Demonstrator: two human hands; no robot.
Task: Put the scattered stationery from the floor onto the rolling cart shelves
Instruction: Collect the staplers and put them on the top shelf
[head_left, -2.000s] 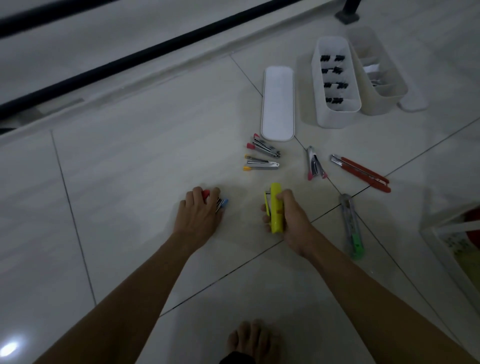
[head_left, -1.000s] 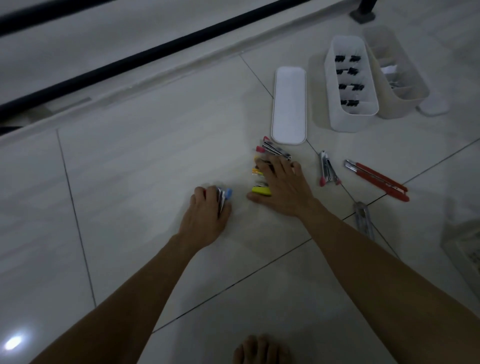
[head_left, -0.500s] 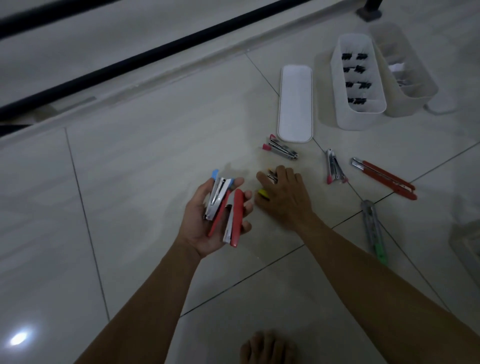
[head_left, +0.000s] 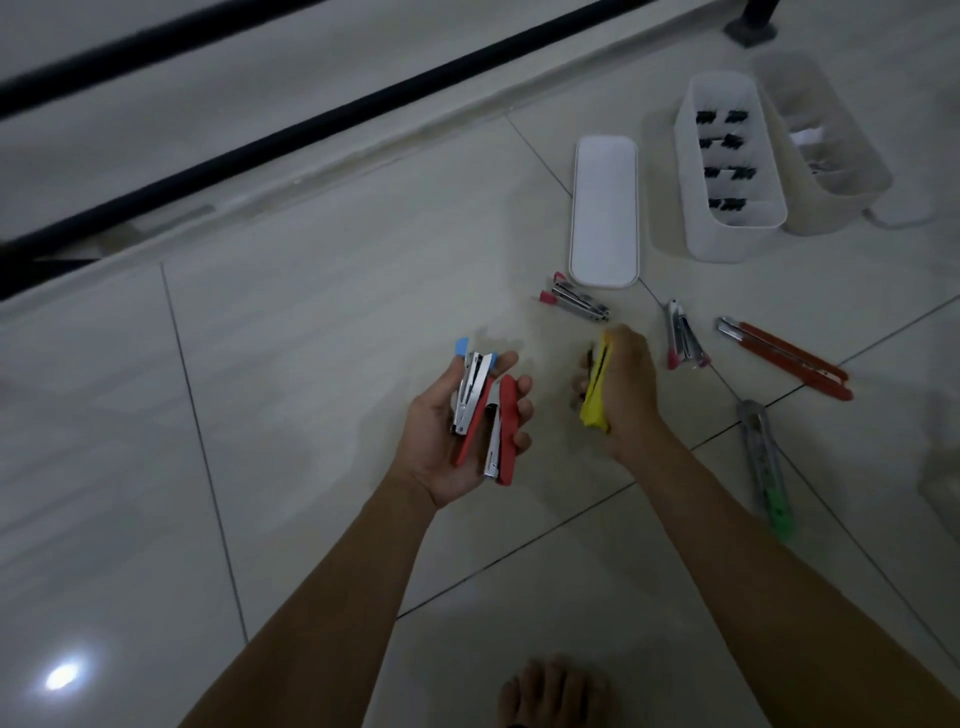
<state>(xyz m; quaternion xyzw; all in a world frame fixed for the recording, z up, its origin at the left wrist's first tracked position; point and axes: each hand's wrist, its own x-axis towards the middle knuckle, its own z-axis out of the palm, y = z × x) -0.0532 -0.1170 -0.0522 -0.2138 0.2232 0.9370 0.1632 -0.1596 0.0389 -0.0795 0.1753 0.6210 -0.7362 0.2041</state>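
The left hand (head_left: 447, 441) is lying palm up, fingers curling round a red stapler (head_left: 506, 431) and a blue-tipped stapler (head_left: 470, 395). The right hand (head_left: 626, 400) is gripping a yellow stapler (head_left: 595, 395). Further off, a pink-tipped stapler (head_left: 576, 302) is lying on the floor (head_left: 311, 364) near a white lid (head_left: 604, 208).

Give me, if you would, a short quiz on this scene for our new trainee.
1. True or false: the right hand grips a yellow stapler.
2. What does the left hand hold? A) staplers B) cutters C) nothing
3. Fill in: the cutter lying on the floor beside the right forearm has a ____ end.
Key: 1 true; 2 A, a red stapler and a blue-tipped stapler; 3 green.
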